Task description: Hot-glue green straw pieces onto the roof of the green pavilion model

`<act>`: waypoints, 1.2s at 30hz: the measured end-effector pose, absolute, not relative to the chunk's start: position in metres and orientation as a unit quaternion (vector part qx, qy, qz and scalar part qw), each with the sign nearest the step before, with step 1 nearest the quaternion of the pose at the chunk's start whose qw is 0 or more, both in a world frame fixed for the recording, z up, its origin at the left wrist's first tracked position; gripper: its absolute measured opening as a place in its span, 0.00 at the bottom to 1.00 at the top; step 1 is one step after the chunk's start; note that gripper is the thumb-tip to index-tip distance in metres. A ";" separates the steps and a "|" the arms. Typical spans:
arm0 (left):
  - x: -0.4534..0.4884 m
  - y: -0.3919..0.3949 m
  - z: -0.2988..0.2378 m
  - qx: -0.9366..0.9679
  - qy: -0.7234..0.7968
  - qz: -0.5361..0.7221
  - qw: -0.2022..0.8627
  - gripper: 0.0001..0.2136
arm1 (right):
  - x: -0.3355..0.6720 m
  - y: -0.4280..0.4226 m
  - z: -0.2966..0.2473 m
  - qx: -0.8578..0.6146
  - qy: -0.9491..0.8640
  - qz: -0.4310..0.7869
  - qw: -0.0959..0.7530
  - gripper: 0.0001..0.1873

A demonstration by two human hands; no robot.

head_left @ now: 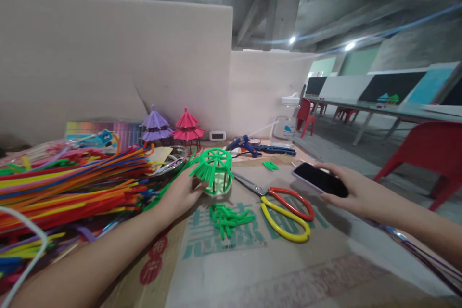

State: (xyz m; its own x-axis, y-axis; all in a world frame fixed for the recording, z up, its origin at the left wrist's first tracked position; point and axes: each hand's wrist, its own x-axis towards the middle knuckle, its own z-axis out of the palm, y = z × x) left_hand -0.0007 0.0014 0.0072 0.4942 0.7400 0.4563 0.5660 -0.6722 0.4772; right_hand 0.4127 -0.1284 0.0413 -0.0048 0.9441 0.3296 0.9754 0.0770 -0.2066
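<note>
Both hands are occupied: the left hand [183, 187] grips a small green model [218, 173] by its left side, fingers partly hidden behind it, and the right hand [342, 185] clasps a dark-screened phone [319, 179] by its near right end, thumb along one edge and fingers along the other. Whether the phone touches the surface [288, 279] below, I cannot tell. The model, with a spoked ring on top, posts beneath and green strips slanting down one side, is near the middle of the cardboard-covered surface.

Just in front of it lies a loose pile of cut green pieces [231, 219]. Scissors with one red and one yellow handle [265, 192] lie between the model and the phone, blades pointing away toward the model. Beyond them are a few more green bits [270, 166], a blue glue gun [245, 146] and a dark blue tool [276, 149], with a clear jar [286, 125] behind. Purple [155, 127] and pink [187, 127] roofed models stand farther back, near a small white device [217, 135]. To the left, a heap of colourful fuzzy stems [72, 187] crowds the left forearm, a set of markers [126, 134] behind it.
</note>
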 end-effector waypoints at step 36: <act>0.001 0.006 0.009 0.869 0.385 0.293 0.105 0.19 | 0.344 -0.112 0.035 -0.530 -0.671 0.396 0.335 0.11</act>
State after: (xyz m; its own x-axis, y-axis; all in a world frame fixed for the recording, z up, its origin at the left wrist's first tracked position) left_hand 0.0006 0.0063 0.0089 0.5311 0.7307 0.4289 0.6078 -0.6812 0.4080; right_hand 0.3437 -0.1119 0.0351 -0.2148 0.9762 0.0291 0.4454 0.1244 -0.8866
